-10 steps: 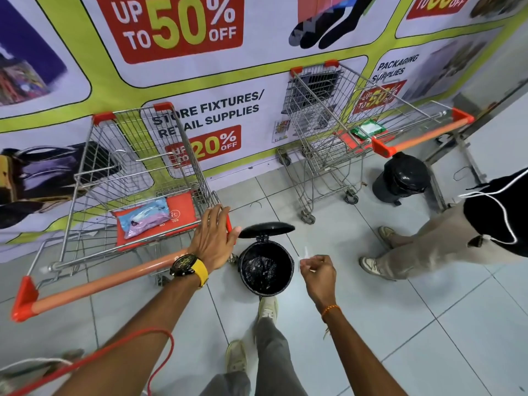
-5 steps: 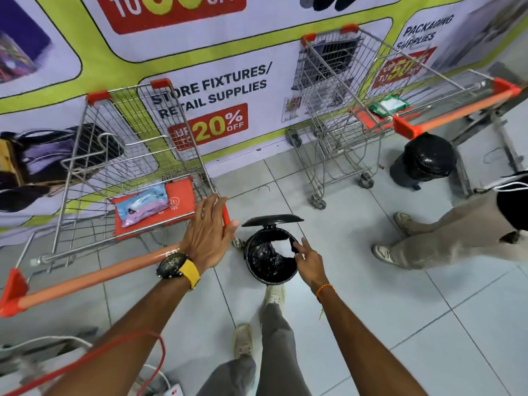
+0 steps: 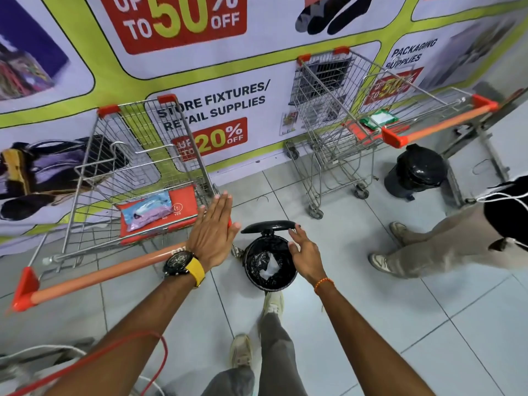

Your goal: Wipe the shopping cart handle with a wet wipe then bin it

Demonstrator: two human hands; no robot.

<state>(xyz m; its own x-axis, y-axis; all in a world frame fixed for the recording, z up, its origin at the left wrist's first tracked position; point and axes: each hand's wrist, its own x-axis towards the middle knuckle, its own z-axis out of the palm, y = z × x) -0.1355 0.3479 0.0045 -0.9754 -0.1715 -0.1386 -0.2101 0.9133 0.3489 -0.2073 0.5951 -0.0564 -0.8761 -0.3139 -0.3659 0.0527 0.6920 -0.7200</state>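
Note:
A wire shopping cart (image 3: 120,172) stands at the left with an orange handle (image 3: 97,277) running across its near end. My left hand (image 3: 214,232) hovers flat over the handle's right end, fingers straight and holding nothing. A small black pedal bin (image 3: 288,277) sits on the floor just right of the cart, lid (image 3: 268,226) tipped up. A crumpled white wet wipe (image 3: 270,267) lies inside on the black liner. My right hand (image 3: 304,250) is spread open above the bin's right rim, empty. My right foot (image 3: 273,305) is at the bin's base.
A wipes packet (image 3: 148,210) lies on the cart's orange child seat. A second cart (image 3: 343,115) and a second black bin (image 3: 414,172) stand at the right, by another person's legs (image 3: 437,247). A banner wall runs behind. Red and white cables (image 3: 154,355) hang near my left arm.
My right hand carried the wipe to the bin and let it go; the wipe now lies inside. My left hand came off the handle and flattened out.

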